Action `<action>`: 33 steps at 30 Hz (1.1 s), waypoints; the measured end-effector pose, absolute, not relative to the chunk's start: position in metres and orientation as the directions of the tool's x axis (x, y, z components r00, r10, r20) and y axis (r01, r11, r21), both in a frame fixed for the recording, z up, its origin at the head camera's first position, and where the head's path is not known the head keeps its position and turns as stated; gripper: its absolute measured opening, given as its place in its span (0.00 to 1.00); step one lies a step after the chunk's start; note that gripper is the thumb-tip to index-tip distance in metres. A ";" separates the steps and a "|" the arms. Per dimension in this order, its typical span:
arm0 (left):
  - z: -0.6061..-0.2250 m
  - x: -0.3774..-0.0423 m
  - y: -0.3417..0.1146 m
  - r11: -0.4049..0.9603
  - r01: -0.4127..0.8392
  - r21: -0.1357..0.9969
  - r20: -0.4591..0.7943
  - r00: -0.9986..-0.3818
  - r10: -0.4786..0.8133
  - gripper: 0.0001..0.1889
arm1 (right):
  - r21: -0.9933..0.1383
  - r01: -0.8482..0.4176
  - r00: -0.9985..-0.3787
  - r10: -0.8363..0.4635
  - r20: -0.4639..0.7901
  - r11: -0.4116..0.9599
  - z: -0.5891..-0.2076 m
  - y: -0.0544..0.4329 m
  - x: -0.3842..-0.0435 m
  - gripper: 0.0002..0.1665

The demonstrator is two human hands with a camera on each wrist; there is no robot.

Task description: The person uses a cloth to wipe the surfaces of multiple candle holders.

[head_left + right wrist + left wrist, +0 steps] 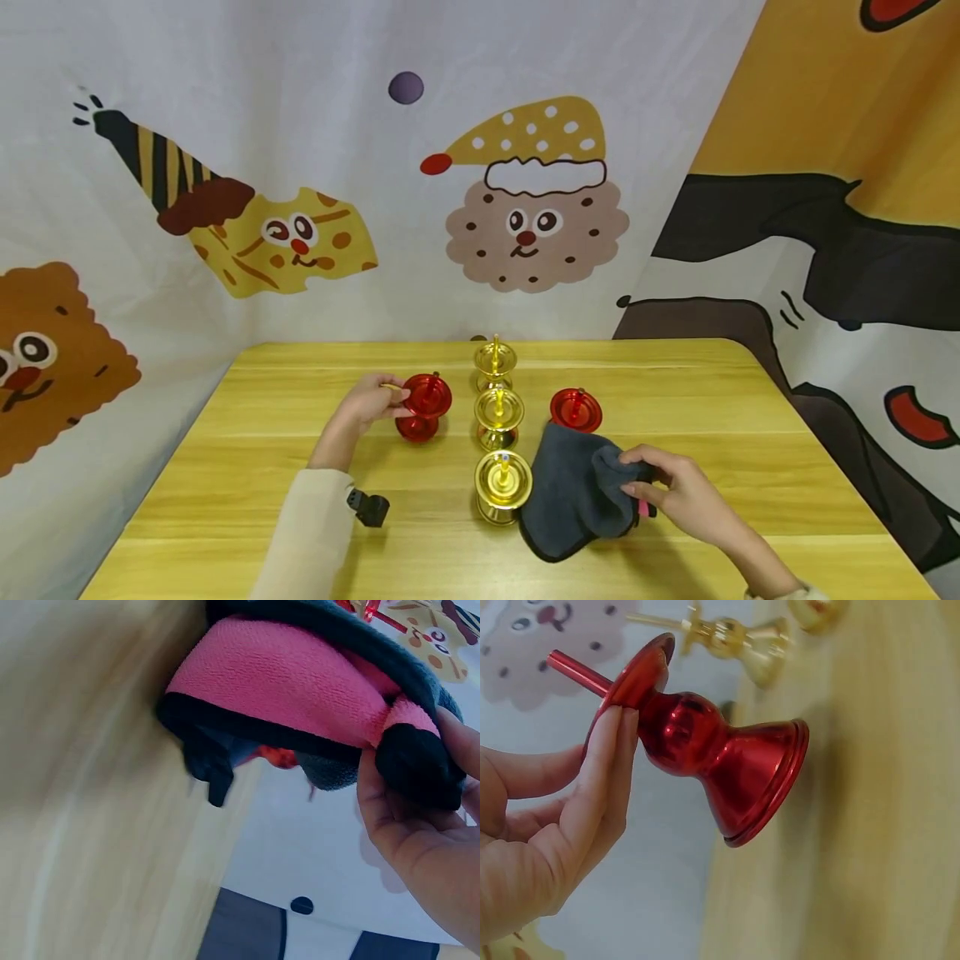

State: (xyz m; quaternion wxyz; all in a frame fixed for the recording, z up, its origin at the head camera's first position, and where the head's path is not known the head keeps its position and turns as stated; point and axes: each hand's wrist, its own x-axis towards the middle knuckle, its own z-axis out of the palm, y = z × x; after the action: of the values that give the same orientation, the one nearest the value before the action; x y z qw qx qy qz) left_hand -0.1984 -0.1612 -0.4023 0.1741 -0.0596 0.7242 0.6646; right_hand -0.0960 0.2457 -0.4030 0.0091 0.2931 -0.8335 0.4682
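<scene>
My left hand (372,400) pinches the dish rim of a shiny red candlestick (427,396), thumb on one face and fingers on the other. In the left wrist view the candlestick (682,731) leans, its spike and flared base showing whole. At the right, my right hand (678,492) pinches the bunched edge of a dark grey cloth (562,492). The right wrist view shows the pink underside of the cloth (285,675) and its black edging. Behind the cloth stands a second red candlestick (576,409), its lower part hidden by it.
Between the hands, three gold candlesticks stand in a row from front to back: the near one (503,482), the middle one (499,410) and the far one (495,360). They stand on a wooden table (262,400). A printed cartoon curtain (337,125) hangs behind it.
</scene>
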 end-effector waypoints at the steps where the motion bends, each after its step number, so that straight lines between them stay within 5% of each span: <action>1: -0.397 -0.197 -0.160 0.110 -0.304 0.946 -0.318 -0.936 0.151 0.15 | -0.781 -0.494 -0.832 -0.468 0.298 0.382 -0.400 0.245 -0.097 0.15; 20: -0.323 -0.147 -0.074 0.106 -0.025 0.994 -0.052 -0.963 0.265 0.10 | -0.810 -0.403 -0.914 -0.141 0.381 0.427 -0.312 0.184 -0.111 0.11; 33: -0.330 -0.135 -0.055 0.089 0.023 0.996 -0.005 -0.951 0.309 0.09 | -0.832 -0.464 -0.866 -0.353 0.353 0.306 -0.333 0.154 -0.119 0.24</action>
State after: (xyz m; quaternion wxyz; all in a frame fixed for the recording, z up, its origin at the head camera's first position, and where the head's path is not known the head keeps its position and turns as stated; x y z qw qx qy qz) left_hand -0.1352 -0.0547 -0.3299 0.1074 0.1137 0.7299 0.6654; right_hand -0.1189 0.1543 -0.3331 0.0519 0.2534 -0.8063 0.5320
